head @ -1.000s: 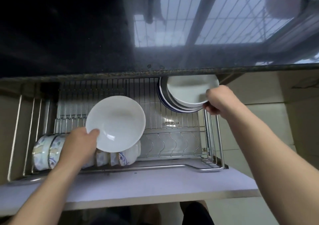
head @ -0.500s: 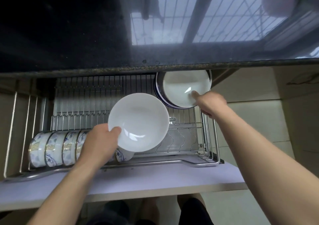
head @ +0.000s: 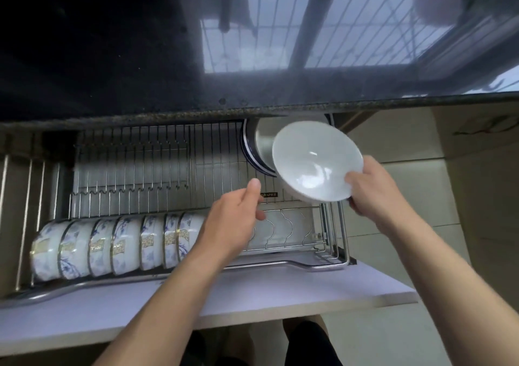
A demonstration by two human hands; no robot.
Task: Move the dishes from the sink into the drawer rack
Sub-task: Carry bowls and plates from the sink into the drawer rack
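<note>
**White bowl held over the right end of the drawer rack**

Head view, single entry.

- White bowl (head: pixel 316 162): plain, tilted with its hollow toward the camera, held above the rack's right rear corner, in front of the upright dishes.
- Right hand (head: pixel 377 194): clamped on the bowl's lower right rim, thumb on the inner face, fingers behind.
- Left hand (head: pixel 236 222): empty, fingers loosely apart, thumb raised; just left of the bowl and not touching it, over the middle of the rack.
- Drawer rack (head: pixel 334 242): wire, pulled out beneath the dark countertop (head: pixel 112 56); rear prongs on the left bare.
- Stood dishes (head: pixel 259 146): a few plates or bowls on edge at the right rear, one dark-rimmed; partly hidden by the bowl, count unclear.
- Patterned bowls (head: pixel 118 246): a row on edge along the front left, blue floral with gold bands, touching one another.
- Drawer front (head: pixel 252 295): pale panel at the near edge.
</note>
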